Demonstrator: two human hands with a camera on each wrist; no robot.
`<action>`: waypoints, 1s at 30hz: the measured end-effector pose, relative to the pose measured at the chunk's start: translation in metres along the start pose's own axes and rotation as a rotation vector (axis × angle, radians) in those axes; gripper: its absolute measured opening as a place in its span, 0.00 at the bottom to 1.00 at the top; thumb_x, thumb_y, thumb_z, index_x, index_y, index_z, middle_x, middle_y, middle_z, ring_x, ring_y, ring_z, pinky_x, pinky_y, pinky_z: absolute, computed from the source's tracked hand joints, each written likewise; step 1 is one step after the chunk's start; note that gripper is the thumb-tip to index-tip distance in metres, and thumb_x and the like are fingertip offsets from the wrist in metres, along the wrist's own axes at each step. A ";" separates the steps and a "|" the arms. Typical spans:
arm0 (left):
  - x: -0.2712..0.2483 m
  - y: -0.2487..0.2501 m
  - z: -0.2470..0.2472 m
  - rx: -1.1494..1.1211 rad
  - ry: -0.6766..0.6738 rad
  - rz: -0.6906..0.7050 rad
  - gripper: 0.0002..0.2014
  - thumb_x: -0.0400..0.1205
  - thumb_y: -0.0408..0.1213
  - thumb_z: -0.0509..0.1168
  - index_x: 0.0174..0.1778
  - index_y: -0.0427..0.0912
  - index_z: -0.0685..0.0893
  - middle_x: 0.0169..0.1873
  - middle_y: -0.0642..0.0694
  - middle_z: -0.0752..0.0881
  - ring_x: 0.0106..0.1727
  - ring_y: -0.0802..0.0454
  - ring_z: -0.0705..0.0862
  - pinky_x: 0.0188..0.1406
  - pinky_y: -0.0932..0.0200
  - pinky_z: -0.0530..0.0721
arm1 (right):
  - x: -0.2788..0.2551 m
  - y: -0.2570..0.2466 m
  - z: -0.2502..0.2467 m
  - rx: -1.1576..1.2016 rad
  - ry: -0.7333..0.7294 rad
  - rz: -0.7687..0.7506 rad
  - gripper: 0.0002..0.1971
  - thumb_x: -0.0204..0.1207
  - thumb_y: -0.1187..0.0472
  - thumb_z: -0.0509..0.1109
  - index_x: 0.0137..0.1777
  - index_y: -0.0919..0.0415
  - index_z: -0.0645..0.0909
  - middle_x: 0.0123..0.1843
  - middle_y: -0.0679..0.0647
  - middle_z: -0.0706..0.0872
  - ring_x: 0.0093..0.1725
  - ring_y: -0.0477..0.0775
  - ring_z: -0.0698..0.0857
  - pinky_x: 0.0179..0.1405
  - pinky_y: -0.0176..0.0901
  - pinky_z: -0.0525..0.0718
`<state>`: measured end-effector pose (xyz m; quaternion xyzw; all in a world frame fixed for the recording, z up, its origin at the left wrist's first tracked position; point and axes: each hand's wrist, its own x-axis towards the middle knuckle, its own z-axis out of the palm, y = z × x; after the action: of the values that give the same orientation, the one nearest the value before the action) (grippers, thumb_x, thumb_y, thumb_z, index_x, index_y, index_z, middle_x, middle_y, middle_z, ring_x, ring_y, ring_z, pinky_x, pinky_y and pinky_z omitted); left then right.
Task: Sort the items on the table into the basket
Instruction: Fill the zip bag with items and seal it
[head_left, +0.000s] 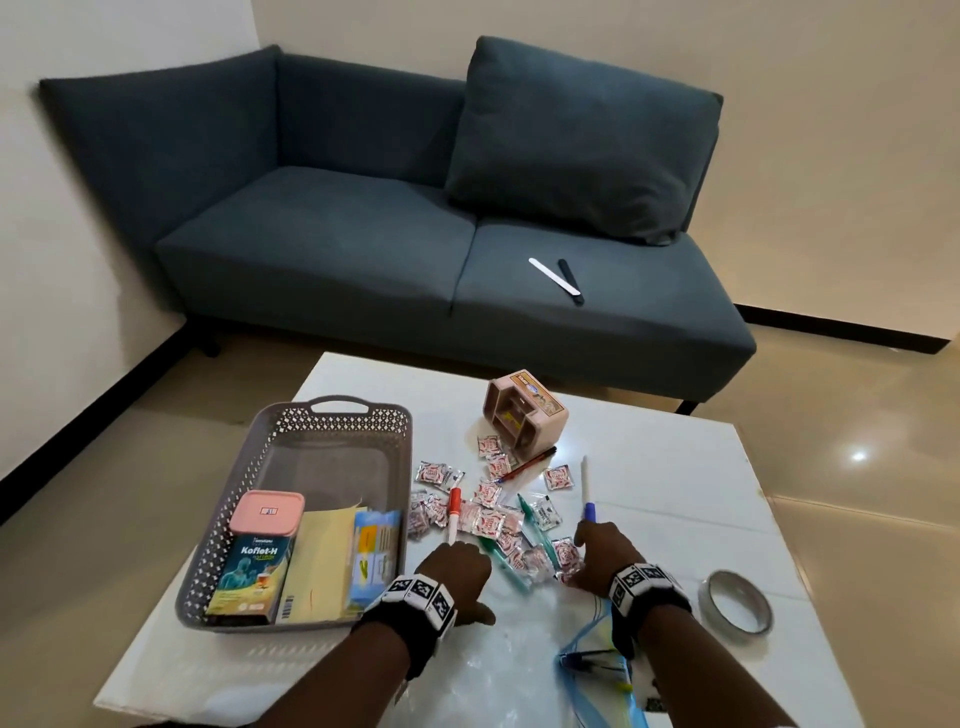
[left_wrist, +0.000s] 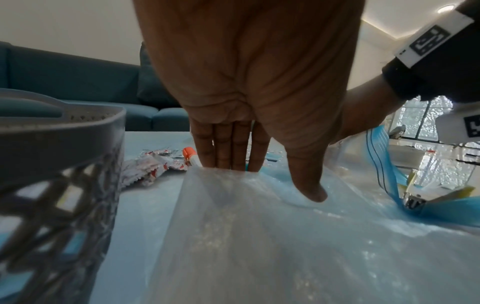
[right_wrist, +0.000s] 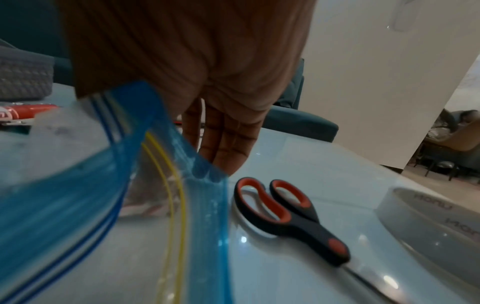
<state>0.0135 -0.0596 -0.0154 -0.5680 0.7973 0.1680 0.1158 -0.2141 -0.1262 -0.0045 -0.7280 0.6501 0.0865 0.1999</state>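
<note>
A grey lattice basket (head_left: 332, 426) stands at the table's left and holds a pink-lidded box, a Koflet-H carton, yellow paper and a blue pack. Several red-and-white sachets (head_left: 488, 512) lie scattered in the middle with a red-capped marker (head_left: 454, 512), a green pen (head_left: 535, 525) and a white pen (head_left: 587, 488). My left hand (head_left: 457, 558) reaches the near-left edge of the pile, fingers (left_wrist: 228, 152) straight and together, thumb on a clear zip bag (left_wrist: 259, 226). My right hand (head_left: 600, 545) stands at the pile's near-right edge, its straight fingers (right_wrist: 226, 148) behind the bag's blue seal (right_wrist: 145, 127). Neither hand holds anything.
A pink organiser (head_left: 524, 415) lies on its side behind the sachets, a red pen (head_left: 524, 464) beside it. A tape roll (head_left: 735, 603) sits at the right, scissors (right_wrist: 285, 218) next to my right hand. A blue sofa (head_left: 363, 249) stands beyond the table.
</note>
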 end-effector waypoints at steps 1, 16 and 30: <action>0.000 -0.001 -0.001 -0.012 0.014 -0.004 0.29 0.78 0.58 0.69 0.62 0.36 0.79 0.60 0.37 0.81 0.62 0.38 0.80 0.63 0.46 0.77 | 0.002 -0.002 0.003 -0.001 0.008 -0.003 0.26 0.68 0.54 0.79 0.63 0.60 0.76 0.61 0.60 0.83 0.59 0.59 0.85 0.53 0.42 0.82; 0.030 0.013 -0.041 0.202 0.173 -0.126 0.18 0.78 0.28 0.60 0.66 0.37 0.74 0.60 0.37 0.82 0.65 0.39 0.78 0.69 0.41 0.68 | -0.022 0.042 -0.063 0.998 0.263 0.094 0.02 0.56 0.70 0.75 0.29 0.69 0.86 0.27 0.66 0.87 0.24 0.60 0.83 0.34 0.51 0.85; 0.045 0.015 -0.026 0.177 0.228 -0.090 0.15 0.82 0.27 0.57 0.57 0.44 0.85 0.56 0.42 0.87 0.62 0.41 0.83 0.80 0.39 0.59 | -0.014 0.061 -0.079 1.507 0.161 0.381 0.08 0.73 0.63 0.70 0.34 0.62 0.77 0.29 0.57 0.75 0.23 0.52 0.68 0.24 0.36 0.61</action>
<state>-0.0149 -0.1048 -0.0060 -0.6063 0.7906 0.0261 0.0814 -0.2869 -0.1502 0.0612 -0.2757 0.6597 -0.3986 0.5744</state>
